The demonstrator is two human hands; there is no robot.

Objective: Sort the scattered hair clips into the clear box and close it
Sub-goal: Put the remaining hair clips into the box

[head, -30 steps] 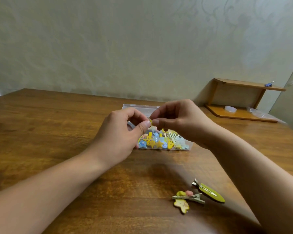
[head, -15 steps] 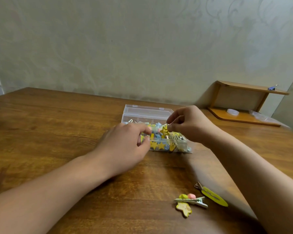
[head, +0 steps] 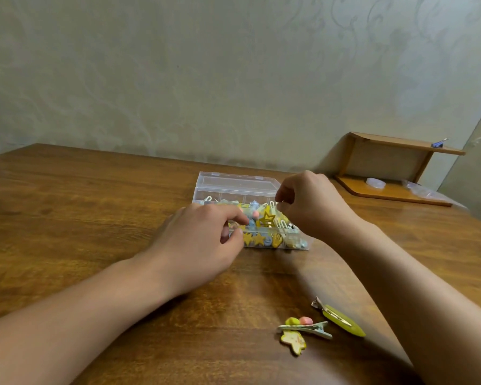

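Home room: patterned wallpaper, wooden table.

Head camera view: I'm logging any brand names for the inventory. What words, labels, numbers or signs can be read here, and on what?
None can be read.
Clear box: no label or print visible on its lid or walls.
Hair clips in the box and hair clips on the table: shapes only, no lettering.
Wooden shelf: its small items show no legible text.

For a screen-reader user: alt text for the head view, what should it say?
Two hands, left and right, reach into an open clear box of colourful hair clips on a wooden table. Two clips lie loose nearer the camera.
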